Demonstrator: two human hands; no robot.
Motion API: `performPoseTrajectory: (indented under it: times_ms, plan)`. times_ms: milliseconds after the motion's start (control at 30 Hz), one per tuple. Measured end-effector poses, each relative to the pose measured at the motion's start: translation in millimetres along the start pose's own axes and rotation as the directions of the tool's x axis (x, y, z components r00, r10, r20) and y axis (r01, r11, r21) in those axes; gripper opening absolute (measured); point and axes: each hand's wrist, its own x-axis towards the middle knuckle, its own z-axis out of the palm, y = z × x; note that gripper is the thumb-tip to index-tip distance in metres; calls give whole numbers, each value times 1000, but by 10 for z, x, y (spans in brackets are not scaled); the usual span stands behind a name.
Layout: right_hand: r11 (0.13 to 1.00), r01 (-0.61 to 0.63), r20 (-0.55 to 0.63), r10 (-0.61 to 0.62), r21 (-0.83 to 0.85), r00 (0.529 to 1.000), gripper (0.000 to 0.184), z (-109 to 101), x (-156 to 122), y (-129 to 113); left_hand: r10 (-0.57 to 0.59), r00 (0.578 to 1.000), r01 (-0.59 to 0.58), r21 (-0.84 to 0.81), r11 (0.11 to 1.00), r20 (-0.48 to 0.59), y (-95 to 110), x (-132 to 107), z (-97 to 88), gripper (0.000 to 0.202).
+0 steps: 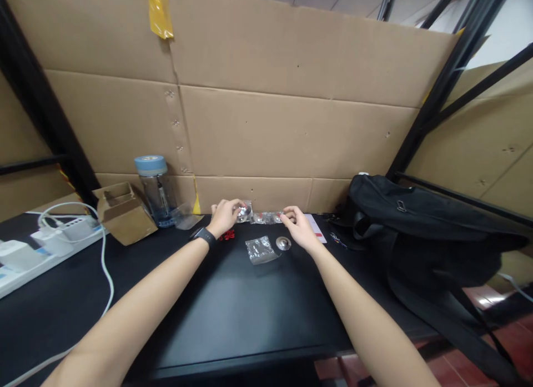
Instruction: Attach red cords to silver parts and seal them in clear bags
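At the back of the black table, my left hand (224,217), with a dark watch on its wrist, pinches a small shiny metal disc in clear plastic (245,212). My right hand (297,225) has its fingers curled at the right end of a row of clear bags (262,218), which hold more shiny round pieces. Just below it lies a bare domed metal disc (283,243). To that disc's left is a crinkled clear plastic bag (260,250). Red cord or knotwork (227,235) shows beside my left wrist.
On the left stand a power strip (62,240) with white cables, an opened cardboard box (125,214) and a blue-lidded bottle (155,190). A black bag (416,226) fills the right side. A cardboard wall (266,126) closes off the back; a pink-and-white card (315,227) lies near my right hand.
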Motion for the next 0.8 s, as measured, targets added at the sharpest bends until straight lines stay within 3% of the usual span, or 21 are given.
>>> performPoseTrajectory:
  times_ms: [100, 233, 500, 800]
  plan:
    - [998, -62, 65, 60, 33, 996, 38, -48, 20, 72, -2, 998, 3, -14, 1000, 55, -51, 170, 160, 23]
    - [997, -76, 70, 74, 16, 995, 37, -61, 16, 84, 18, 995, -15, -36, 999, 96, -48, 223, 283, 21]
    - [999, -40, 82, 41, -17, 996, 33, -65, 16, 56, 56, 993, -49, -66, 997, 103, -121, 137, 167, 25]
    - [987, 4, 120, 16, -161, 993, 23, -80, -16, 29, 60, 997, -64, 83, 995, 48, 32, 137, 266, 27]
